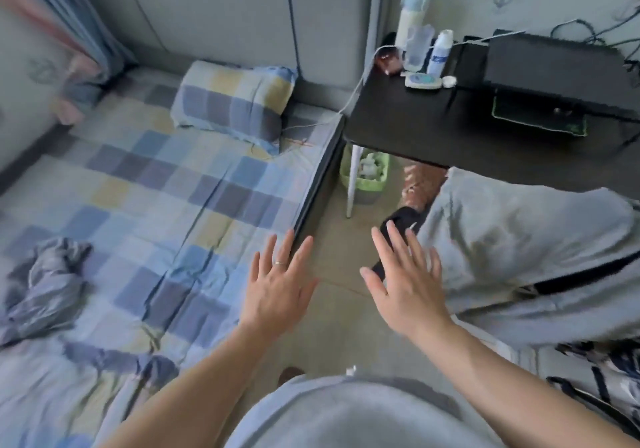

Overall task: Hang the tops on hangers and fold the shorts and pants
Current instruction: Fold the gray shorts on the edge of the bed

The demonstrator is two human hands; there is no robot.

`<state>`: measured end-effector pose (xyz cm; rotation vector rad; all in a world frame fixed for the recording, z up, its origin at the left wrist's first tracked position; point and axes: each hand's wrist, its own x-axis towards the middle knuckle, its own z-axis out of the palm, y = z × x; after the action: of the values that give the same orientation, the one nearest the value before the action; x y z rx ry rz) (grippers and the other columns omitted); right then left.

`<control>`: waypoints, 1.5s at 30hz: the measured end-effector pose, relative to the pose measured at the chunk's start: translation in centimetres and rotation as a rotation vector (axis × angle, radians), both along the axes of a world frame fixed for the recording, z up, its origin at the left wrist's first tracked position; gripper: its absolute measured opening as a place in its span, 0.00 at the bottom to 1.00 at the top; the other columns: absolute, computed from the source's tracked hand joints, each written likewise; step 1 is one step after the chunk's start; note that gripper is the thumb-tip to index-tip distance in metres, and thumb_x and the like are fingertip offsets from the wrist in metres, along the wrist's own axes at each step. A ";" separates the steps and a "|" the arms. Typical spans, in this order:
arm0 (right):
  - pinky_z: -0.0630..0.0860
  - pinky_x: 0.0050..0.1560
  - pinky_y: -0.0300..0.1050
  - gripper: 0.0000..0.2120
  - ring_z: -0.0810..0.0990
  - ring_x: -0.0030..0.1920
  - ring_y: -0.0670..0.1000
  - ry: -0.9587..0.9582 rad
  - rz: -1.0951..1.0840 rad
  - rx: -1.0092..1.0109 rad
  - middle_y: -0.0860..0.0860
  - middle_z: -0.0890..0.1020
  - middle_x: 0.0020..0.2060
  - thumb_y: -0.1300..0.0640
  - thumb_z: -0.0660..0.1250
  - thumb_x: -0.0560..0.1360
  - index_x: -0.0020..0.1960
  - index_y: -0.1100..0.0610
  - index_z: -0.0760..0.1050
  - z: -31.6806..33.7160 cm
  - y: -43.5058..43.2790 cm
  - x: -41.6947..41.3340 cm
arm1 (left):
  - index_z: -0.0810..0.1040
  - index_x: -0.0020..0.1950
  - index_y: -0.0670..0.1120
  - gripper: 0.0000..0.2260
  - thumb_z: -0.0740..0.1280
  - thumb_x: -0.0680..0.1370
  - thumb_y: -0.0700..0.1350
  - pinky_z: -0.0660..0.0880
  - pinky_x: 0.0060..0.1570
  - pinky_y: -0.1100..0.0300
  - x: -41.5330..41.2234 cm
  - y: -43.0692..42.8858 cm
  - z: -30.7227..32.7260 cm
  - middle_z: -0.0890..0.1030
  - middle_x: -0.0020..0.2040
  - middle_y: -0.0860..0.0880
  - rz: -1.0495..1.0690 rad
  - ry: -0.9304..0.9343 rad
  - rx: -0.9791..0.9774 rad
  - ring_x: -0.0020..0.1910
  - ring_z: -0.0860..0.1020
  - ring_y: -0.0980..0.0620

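My left hand [277, 285] and my right hand [405, 281] are held out in front of me with fingers spread, holding nothing, above the gap between bed and desk. A grey garment [519, 247] lies draped in a heap at the right, just beside my right hand. A crumpled blue-grey piece of clothing [45, 278] sits on the checked bed sheet [166, 184] at the left. Under the grey garment, at the lower right, a striped black-and-white cloth [602, 375] shows. No hanger is visible.
A checked pillow [232, 101] lies at the head of the bed. The black desk [415, 118] at the right carries bottles [440, 53], a cable and a black box [554, 60]. A green bin [367, 174] stands under it, and a black item [398, 226] on the floor.
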<state>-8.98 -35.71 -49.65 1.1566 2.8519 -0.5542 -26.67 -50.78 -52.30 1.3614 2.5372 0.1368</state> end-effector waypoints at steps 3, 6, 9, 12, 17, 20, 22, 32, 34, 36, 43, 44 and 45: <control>0.50 0.75 0.67 0.33 0.52 0.81 0.57 0.012 0.145 -0.022 0.49 0.54 0.81 0.35 0.46 0.79 0.81 0.46 0.53 -0.7 -3.6 -7.4 | 0.48 0.82 0.60 0.29 0.43 0.81 0.66 0.48 0.77 0.42 -5.6 -6.3 -0.1 0.48 0.83 0.50 0.162 0.017 0.016 0.81 0.45 0.43; 0.47 0.76 0.65 0.31 0.48 0.81 0.55 0.014 0.293 -0.019 0.47 0.49 0.82 0.36 0.47 0.81 0.82 0.45 0.50 -1.6 -6.9 -14.2 | 0.47 0.82 0.59 0.29 0.47 0.82 0.65 0.49 0.77 0.41 -9.7 -12.2 -0.2 0.47 0.83 0.50 0.331 0.027 0.044 0.81 0.44 0.43; 0.42 0.77 0.61 0.31 0.43 0.81 0.52 -0.013 0.434 -0.049 0.45 0.45 0.82 0.38 0.50 0.82 0.82 0.43 0.46 -2.4 -10.1 -20.2 | 0.50 0.82 0.58 0.28 0.49 0.83 0.64 0.50 0.77 0.42 -12.2 -16.6 -0.7 0.50 0.83 0.49 0.502 -0.003 0.087 0.81 0.46 0.43; 0.40 0.77 0.61 0.31 0.41 0.81 0.50 -0.046 0.583 -0.052 0.44 0.42 0.81 0.37 0.49 0.82 0.82 0.43 0.43 -3.4 -13.2 -24.9 | 0.51 0.82 0.58 0.29 0.47 0.82 0.65 0.51 0.78 0.44 -13.0 -20.3 -2.1 0.51 0.83 0.50 0.672 -0.043 0.116 0.81 0.46 0.44; 0.40 0.76 0.62 0.31 0.42 0.81 0.51 -0.085 0.826 -0.086 0.45 0.44 0.82 0.37 0.49 0.82 0.81 0.42 0.43 -6.2 -17.1 -32.1 | 0.49 0.82 0.58 0.30 0.46 0.81 0.66 0.51 0.78 0.45 -14.8 -25.2 -5.7 0.51 0.83 0.50 0.874 -0.080 0.049 0.82 0.46 0.46; 0.40 0.76 0.62 0.31 0.41 0.81 0.51 -0.137 0.942 -0.105 0.44 0.43 0.81 0.37 0.49 0.82 0.81 0.41 0.43 -8.3 -18.7 -37.2 | 0.52 0.82 0.57 0.29 0.51 0.83 0.63 0.51 0.78 0.46 -17.4 -26.4 -7.5 0.53 0.83 0.49 1.003 -0.106 0.030 0.81 0.48 0.46; 0.39 0.76 0.62 0.31 0.41 0.81 0.51 -0.179 1.004 -0.113 0.43 0.42 0.81 0.37 0.49 0.82 0.81 0.41 0.42 -9.8 -19.6 -40.6 | 0.53 0.82 0.56 0.29 0.53 0.82 0.62 0.52 0.77 0.47 -19.0 -26.8 -8.8 0.54 0.83 0.49 1.085 -0.130 0.011 0.81 0.48 0.45; 0.42 0.76 0.63 0.31 0.44 0.81 0.52 -0.312 1.161 -0.083 0.44 0.45 0.82 0.38 0.51 0.82 0.81 0.42 0.45 -20.1 -25.2 -56.3 | 0.54 0.82 0.56 0.29 0.55 0.82 0.61 0.55 0.76 0.48 -28.3 -31.1 -18.8 0.53 0.83 0.49 1.306 -0.210 -0.063 0.81 0.49 0.45; 0.42 0.76 0.63 0.30 0.44 0.81 0.51 -0.343 1.184 -0.070 0.43 0.46 0.82 0.38 0.51 0.82 0.81 0.42 0.45 -22.8 -26.2 -58.4 | 0.53 0.82 0.56 0.29 0.54 0.83 0.62 0.55 0.76 0.49 -30.3 -32.6 -21.4 0.53 0.83 0.48 1.309 -0.218 -0.091 0.81 0.49 0.45; 0.42 0.76 0.63 0.31 0.45 0.81 0.51 -0.369 1.214 -0.048 0.43 0.46 0.81 0.38 0.50 0.82 0.81 0.41 0.45 -25.7 -27.5 -60.3 | 0.53 0.82 0.55 0.29 0.54 0.83 0.61 0.55 0.75 0.49 -32.2 -34.2 -24.3 0.52 0.83 0.48 1.308 -0.226 -0.109 0.81 0.50 0.45; 0.49 0.76 0.61 0.31 0.50 0.80 0.52 -0.355 1.238 0.007 0.44 0.49 0.82 0.39 0.53 0.82 0.81 0.43 0.46 -37.0 -34.4 -69.2 | 0.50 0.82 0.55 0.30 0.55 0.83 0.61 0.54 0.76 0.47 -38.9 -40.7 -36.7 0.50 0.83 0.47 1.235 -0.243 -0.167 0.81 0.49 0.43; 0.50 0.76 0.61 0.31 0.51 0.80 0.52 -0.356 1.247 0.013 0.45 0.49 0.82 0.39 0.54 0.82 0.81 0.43 0.46 -38.7 -35.6 -70.5 | 0.49 0.82 0.55 0.30 0.56 0.82 0.60 0.54 0.76 0.47 -40.0 -41.7 -38.6 0.50 0.83 0.47 1.239 -0.248 -0.162 0.81 0.49 0.43; 0.51 0.76 0.60 0.31 0.51 0.80 0.52 -0.354 1.257 0.020 0.45 0.50 0.82 0.39 0.54 0.82 0.81 0.43 0.47 -40.4 -36.9 -71.7 | 0.49 0.82 0.55 0.31 0.56 0.82 0.60 0.55 0.76 0.46 -41.3 -42.8 -40.5 0.49 0.83 0.47 1.243 -0.247 -0.164 0.81 0.49 0.43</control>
<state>-80.69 -72.59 -90.06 -0.5702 2.5543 -0.1820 -67.94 -93.62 -92.81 -0.4039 2.6679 0.2768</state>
